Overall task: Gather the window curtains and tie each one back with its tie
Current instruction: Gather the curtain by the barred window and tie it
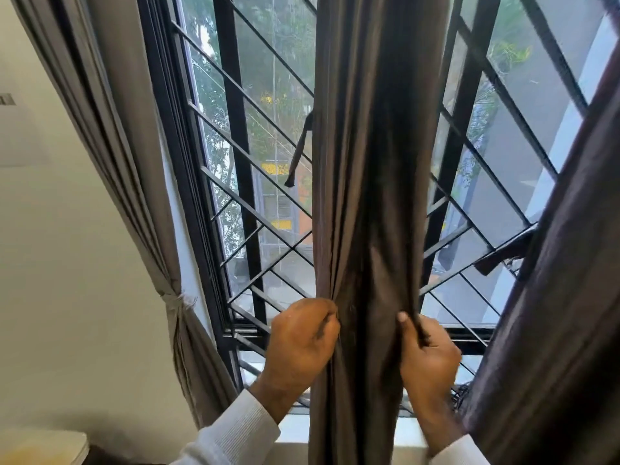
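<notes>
A black metal window grille (255, 226) of crossing diagonal bars stands in front of the glass, inside a dark window frame (181, 182). Through the panes show green trees (268, 38) and a yellow and orange structure (285, 196) outside. A plain cream wall (67, 263) fills the left side. At the bottom left corner sits a blurred pale yellowish object (40, 448).

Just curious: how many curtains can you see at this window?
3: a tied grey curtain at left, a brown curtain gripped mid-window, another brown curtain at right; more may be hidden.
</notes>
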### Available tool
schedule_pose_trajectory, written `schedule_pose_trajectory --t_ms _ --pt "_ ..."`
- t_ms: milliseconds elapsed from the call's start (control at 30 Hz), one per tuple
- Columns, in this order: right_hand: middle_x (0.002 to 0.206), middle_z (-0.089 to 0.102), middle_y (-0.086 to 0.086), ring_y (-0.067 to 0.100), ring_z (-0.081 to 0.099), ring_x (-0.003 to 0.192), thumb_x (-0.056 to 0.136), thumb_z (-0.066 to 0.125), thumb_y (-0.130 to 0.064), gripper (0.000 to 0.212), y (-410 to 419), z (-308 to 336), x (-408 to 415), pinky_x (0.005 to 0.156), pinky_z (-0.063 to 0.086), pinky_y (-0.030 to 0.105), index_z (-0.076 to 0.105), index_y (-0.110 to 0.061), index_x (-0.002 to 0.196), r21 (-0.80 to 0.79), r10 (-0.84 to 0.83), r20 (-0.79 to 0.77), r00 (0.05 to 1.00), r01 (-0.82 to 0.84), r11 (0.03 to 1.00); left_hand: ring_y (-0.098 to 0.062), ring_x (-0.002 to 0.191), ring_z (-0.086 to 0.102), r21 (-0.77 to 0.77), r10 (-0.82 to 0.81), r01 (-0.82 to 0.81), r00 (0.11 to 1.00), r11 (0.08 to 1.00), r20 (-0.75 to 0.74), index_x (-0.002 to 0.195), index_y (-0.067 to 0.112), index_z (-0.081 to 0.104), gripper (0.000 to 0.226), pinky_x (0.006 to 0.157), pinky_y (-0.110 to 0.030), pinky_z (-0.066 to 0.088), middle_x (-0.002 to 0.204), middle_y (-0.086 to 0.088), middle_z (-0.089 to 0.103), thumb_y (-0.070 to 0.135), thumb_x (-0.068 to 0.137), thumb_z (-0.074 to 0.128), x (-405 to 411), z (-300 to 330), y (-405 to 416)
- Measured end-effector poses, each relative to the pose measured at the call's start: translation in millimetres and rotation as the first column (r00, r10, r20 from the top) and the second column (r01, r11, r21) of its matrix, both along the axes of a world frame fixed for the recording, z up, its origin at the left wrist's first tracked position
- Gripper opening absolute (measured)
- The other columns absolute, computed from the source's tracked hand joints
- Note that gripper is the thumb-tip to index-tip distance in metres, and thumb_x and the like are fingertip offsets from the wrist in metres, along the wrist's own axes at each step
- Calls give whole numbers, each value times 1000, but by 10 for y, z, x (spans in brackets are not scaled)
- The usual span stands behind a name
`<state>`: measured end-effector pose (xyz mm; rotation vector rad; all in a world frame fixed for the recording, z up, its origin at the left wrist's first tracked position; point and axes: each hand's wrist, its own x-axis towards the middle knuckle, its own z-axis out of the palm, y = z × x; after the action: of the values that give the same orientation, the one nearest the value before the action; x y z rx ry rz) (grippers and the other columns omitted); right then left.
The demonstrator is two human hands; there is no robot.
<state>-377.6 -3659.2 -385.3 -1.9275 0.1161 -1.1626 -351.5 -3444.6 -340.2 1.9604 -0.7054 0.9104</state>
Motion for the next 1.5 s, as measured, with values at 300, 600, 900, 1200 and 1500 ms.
schedule_pose_trajectory --t_ms 300,600,900,1200,1500 --pt "91 71 0 23 67 82 98 69 -23 9 196 -93 -176 79 50 30 72 -23 107 -233 51 33 998 -42 972 -9 81 76 -225 -70 32 984 974 -166 117 27 66 33 75 -29 65 91 14 77 12 94 83 -69 51 -42" --pt "105 68 3 27 65 87 106 55 -28 31 458 -305 -80 79 56 39 76 -13 122 -482 157 -60 986 -167 860 -7 73 76 -168 -165 134 968 977 -187 101 14 80 16 73 -17 59 82 12 78 3 90 84 -36 188 -38" --pt "103 67 1 23 61 85 109 50 -30 34 521 -191 -87 71 54 38 76 -12 120 -549 253 -54 966 -240 800 -6 75 73 -32 -65 62 991 998 -118 106 24 79 22 73 -26 64 83 12 77 42 94 80 -55 217 -23" --pt "136 63 -6 13 60 127 109 57 -30 32 176 208 240 102 54 36 64 -30 141 -34 310 -72 948 -313 949 -15 63 70 -149 -112 80 969 986 -221 91 14 79 7 64 -34 62 72 6 73 18 93 84 49 239 97" --pt "81 69 -7 14 70 76 103 69 -28 16 176 441 358 69 57 27 65 -23 88 86 184 -156 971 -172 981 -19 73 75 -170 -113 67 954 983 -277 94 20 81 16 66 -44 63 81 8 76 36 93 79 119 243 207"
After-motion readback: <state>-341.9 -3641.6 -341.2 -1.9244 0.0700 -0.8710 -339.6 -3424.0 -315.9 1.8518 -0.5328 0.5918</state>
